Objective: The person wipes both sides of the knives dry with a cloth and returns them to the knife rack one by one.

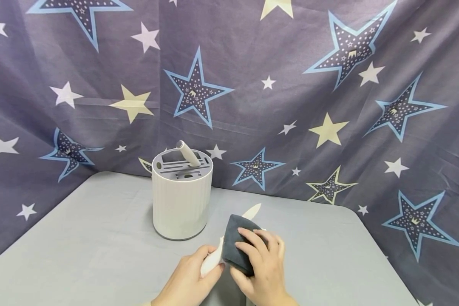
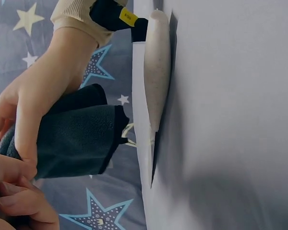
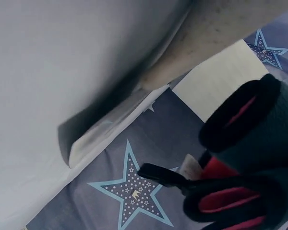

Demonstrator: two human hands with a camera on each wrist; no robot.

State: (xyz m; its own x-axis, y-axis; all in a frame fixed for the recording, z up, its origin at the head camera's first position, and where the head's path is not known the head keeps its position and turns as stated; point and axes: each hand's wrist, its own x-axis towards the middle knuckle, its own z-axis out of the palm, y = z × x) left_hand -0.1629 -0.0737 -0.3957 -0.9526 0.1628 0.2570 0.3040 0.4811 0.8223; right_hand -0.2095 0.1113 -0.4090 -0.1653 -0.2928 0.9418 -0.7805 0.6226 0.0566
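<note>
My left hand (image 1: 193, 272) grips the white handle of a knife (image 1: 212, 260). A dark grey-green cloth (image 1: 235, 238) is folded over the knife's middle, and a pale blade tip (image 1: 252, 211) shows beyond it. My right hand (image 1: 262, 259) holds the cloth, with its fingers spread over the top. In the left wrist view, both hands meet at the cloth (image 2: 77, 139), and the held knife is hidden there. Another knife (image 2: 157, 72) with a pale handle lies on the table near the hands; its blade (image 3: 105, 124) shows in the right wrist view.
A white ribbed knife block (image 1: 181, 204) stands on the grey table (image 1: 99, 238), left of and beyond the hands. One pale handle (image 1: 188, 154) sticks up from its slotted top. A star-patterned curtain (image 1: 245, 106) hangs behind the table and along its sides.
</note>
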